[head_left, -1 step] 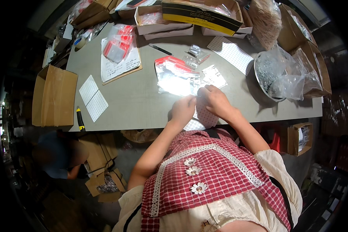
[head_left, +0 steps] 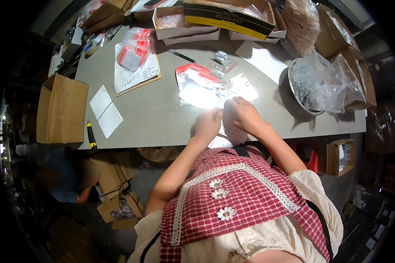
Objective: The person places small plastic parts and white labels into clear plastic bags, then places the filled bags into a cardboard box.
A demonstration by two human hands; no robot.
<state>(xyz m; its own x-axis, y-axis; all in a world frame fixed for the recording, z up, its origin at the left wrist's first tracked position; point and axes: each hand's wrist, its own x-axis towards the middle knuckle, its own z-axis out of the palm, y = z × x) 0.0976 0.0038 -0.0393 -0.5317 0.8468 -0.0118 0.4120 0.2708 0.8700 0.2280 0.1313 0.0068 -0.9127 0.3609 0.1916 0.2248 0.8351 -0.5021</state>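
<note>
Near the front edge of the table, my two hands meet with fingertips pinched close together. My left hand [head_left: 207, 125] is closed, and my right hand [head_left: 247, 116] is closed beside it, its thumb and fingers curled inward. Whatever they pinch is too small or hidden to name. Below and between them lie white sheets of small dotted labels [head_left: 234, 133], reaching over the table edge toward my apron. Just beyond the hands is a pile of clear zip bags with red tops [head_left: 202, 85], glaring in the light. Small white printed slips [head_left: 243, 87] lie to its right.
A metal bowl of small metal parts [head_left: 299, 83] stands right, partly under plastic. Left are a cardboard box [head_left: 61, 109], a yellow-black cutter [head_left: 91, 135], label sheets [head_left: 106, 112] and a clipboard [head_left: 138, 79]. Open boxes [head_left: 228, 19] line the back. A person [head_left: 66, 177] is at lower left.
</note>
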